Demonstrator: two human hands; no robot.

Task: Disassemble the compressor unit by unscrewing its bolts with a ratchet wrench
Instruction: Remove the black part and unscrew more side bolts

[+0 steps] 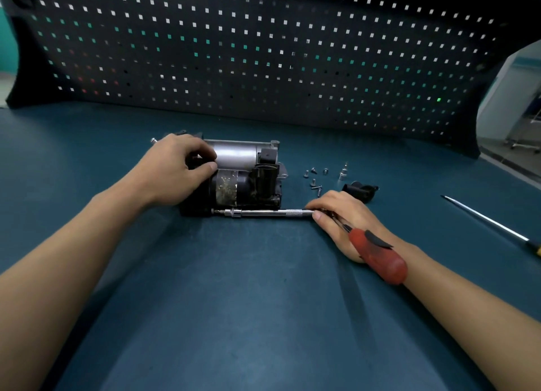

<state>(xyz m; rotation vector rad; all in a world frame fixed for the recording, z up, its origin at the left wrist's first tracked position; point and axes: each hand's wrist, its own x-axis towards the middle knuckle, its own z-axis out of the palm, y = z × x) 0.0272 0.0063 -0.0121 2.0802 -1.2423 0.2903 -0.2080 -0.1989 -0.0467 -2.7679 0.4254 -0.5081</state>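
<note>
The compressor unit (243, 176) sits mid-surface (234, 302) before a dark pegboard (263, 53). It has a silver cylinder on top and a grimy black motor body below, with a scuffed, worn label. The left hand (175, 168) grips its left end, fingers curled over the housing. The right hand (342, 215) pinches the head of the ratchet wrench (275, 213). Its silver extension lies level along the unit's near side, and its red handle angles back over the wrist. Loose bolts (314, 179) lie just right of the unit.

Compressor unit (243, 176) mid-table (234, 317), pegboard (263, 53) behind; ratchet wrench (272, 213) along its front; loose screws (314, 178) (perhaps six) right; screwdriver (491, 223) far right
</note>
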